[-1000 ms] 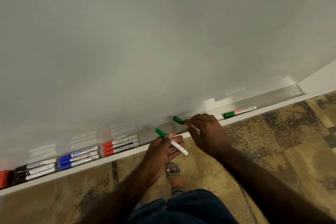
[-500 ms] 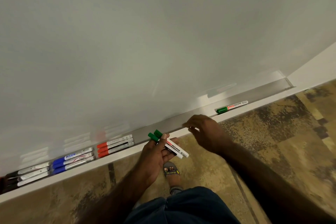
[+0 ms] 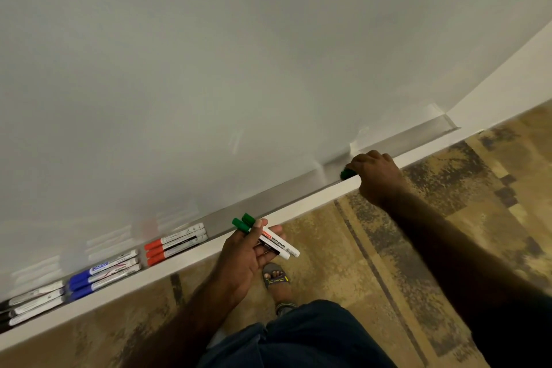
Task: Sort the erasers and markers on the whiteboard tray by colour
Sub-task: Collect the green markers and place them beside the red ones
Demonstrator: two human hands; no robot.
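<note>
Two green markers sit loosely in the left hand; right hand closes on a third, and reaching could spill them

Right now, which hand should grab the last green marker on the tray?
Probably the right hand: it already covers the green marker on the tray. The left hand is full with two green markers.

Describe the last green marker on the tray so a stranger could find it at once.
Follow the whiteboard tray rightward, past the grouped markers and a long bare stretch. There the right hand covers the green marker; only its green cap shows. It is the only marker at that end, far from the two green markers in the left hand.
</note>
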